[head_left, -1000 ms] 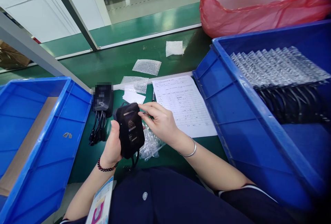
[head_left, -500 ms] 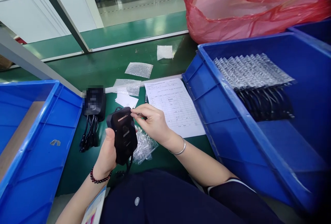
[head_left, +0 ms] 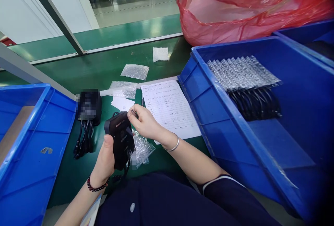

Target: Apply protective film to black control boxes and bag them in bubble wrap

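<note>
A black boxy device (head_left: 120, 139) with pale printing and a cable below it is gripped in my left hand (head_left: 105, 154), thumb along its near side. My right hand (head_left: 143, 121) is closed in a pinch at the device's upper right corner; a small dark thing shows between thumb and fingers, too small to make out. Beneath the hands lies a clear plastic bag of small clear pieces (head_left: 143, 149). Left of the device, another black device (head_left: 94, 106) with bundled black cables rests on the green table (head_left: 101, 65). White paper slips (head_left: 122, 104) lie just beyond my hands.
A printed form (head_left: 169, 107) lies beside a pen. Blue bins stand left (head_left: 60, 114) and right (head_left: 203, 104); the right one holds a row of bubble-wrapped black cabled items (head_left: 242, 72). Bubble-wrap pieces (head_left: 135, 71) lie farther back, and a red plastic bag (head_left: 235, 17) sits behind.
The whole view has shifted slightly, with the scene sliding left. Both hands stay at the device, and the fingers of my right hand look more curled at its corner.
</note>
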{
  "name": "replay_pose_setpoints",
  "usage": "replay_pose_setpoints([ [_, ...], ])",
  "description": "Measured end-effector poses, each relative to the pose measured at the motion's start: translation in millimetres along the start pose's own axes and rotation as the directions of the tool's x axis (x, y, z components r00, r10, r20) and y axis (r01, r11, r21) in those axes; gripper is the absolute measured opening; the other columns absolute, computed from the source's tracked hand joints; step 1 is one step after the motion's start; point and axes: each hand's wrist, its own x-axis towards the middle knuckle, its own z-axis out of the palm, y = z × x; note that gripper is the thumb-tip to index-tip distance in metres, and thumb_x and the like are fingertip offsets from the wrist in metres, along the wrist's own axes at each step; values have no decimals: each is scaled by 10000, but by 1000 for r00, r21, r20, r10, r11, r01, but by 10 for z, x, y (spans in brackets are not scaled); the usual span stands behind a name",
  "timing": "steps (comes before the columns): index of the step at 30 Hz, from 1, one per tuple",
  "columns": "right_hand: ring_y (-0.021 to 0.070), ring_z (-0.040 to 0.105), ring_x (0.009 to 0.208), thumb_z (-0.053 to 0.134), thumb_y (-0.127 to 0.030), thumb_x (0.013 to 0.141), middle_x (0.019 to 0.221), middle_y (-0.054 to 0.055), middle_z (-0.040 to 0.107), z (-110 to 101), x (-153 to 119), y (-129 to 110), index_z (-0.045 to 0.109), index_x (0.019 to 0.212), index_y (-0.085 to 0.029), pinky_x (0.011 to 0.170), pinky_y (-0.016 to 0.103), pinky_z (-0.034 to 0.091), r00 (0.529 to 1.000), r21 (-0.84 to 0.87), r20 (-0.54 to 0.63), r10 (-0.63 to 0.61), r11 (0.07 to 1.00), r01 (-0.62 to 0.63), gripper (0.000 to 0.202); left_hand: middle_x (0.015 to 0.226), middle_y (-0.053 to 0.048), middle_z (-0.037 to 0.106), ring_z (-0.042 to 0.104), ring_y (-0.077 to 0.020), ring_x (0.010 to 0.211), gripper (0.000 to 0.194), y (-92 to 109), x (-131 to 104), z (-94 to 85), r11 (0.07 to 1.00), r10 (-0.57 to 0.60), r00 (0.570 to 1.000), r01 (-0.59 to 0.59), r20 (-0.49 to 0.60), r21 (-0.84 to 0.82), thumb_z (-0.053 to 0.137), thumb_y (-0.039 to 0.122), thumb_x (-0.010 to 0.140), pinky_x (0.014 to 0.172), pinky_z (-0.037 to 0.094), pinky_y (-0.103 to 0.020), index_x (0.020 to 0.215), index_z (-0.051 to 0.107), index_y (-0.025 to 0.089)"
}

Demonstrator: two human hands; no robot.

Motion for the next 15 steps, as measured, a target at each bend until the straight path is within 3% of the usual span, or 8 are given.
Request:
replay_pose_setpoints([
  [5,153,537,728,450,-246,908,773,10,557,-1,-64,-40,461,800,-208,659,292,438,997,-2,-23,-76,997,76,115,1419,-74,510,320,-277,1410,649,65,33,86,997,79,997,-79,-16,5,464,666,876,1179,268,-397,1326,567,210],
  [7,162,584,828,480,-276,924,903,44,609,15,-68,-13,529,922,-194,736,308,481,992,12,-80,-98,995,100,95,1405,-77,525,402,-310,1358,699,105,38,131,997,58,998,-56,25,-54,484,705,840,1142,338,-435,1350,542,231],
  [11,155,645,937,550,-285,924,1135,70,648,83,-56,56,564,1206,-211,867,319,528,986,42,-111,-127,990,132,292,1392,-71,539,428,-315,1338,690,146,35,195,996,62,997,-59,41,-73,508,717,818,1130,358,-421,1310,583,238],
  [15,142,687,867,546,-246,930,1106,57,694,185,-74,96,661,1131,-216,832,288,569,968,-19,-174,-180,984,180,234,1425,-73,505,370,-282,1381,680,120,43,201,991,121,993,-120,1,-52,462,708,850,1154,319,-379,1311,584,222],
])
